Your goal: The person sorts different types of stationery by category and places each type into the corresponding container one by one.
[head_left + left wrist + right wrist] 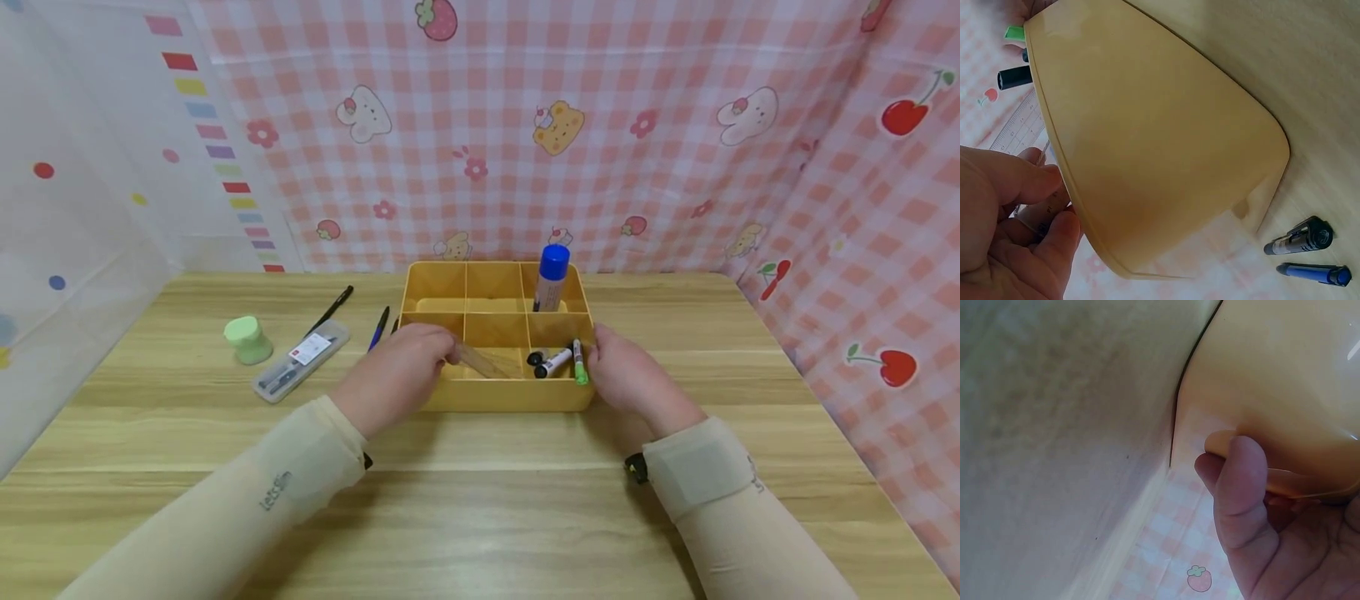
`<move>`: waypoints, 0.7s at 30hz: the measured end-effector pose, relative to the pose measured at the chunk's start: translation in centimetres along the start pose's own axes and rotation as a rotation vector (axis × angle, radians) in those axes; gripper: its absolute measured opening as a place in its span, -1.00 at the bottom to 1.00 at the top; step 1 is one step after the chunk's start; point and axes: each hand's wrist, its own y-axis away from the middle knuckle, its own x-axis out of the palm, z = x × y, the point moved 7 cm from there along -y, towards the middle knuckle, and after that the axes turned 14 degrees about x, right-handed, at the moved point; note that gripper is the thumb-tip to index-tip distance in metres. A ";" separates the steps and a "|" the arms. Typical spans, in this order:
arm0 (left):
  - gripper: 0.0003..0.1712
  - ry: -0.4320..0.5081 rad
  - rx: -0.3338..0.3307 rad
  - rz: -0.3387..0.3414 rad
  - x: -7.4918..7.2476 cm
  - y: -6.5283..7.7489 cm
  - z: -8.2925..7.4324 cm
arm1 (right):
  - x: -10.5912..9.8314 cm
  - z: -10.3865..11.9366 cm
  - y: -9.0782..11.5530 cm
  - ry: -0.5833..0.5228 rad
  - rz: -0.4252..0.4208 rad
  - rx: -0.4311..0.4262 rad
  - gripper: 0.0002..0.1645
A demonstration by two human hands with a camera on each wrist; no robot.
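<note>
A yellow organizer box (510, 397) with several compartments stands on the table. My left hand (397, 364) is over its front left compartment and pinches a clear ruler (1019, 122) between thumb and fingers. The ruler slants down into the box, and its far end reaches the front middle compartment. At the box's right wall, my right hand (628, 375) grips the side, the thumb lying along the outer surface in the right wrist view. In the front right compartment lie a white marker with a black cap (555, 363) and a green-ended marker (579, 363). A blue-capped glue stick (552, 279) stands in the back right compartment.
Left of the box are a blue pen (378, 328), a dark pen (1300, 237) and a black pen (334, 305). Farther left lie a clear plastic case (292, 371) with a white label and a light green object (249, 340). Patterned curtains (480, 125) border the table.
</note>
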 end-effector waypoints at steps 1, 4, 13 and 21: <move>-0.77 0.003 0.003 0.000 0.1 0.0 0.0 | 0.0 0.0 0.0 0.001 0.002 0.003 -0.31; -0.78 0.018 0.000 -0.002 0.2 -0.1 0.0 | 0.0 0.0 0.0 0.000 0.007 0.007 -0.30; -0.74 0.102 -0.082 0.009 0.3 -0.1 0.6 | -0.1 0.0 0.1 -0.004 0.017 0.009 -0.29; -0.48 0.100 -0.086 -0.005 0.3 0.3 0.6 | 0.1 0.0 0.1 -0.008 0.031 0.014 -0.28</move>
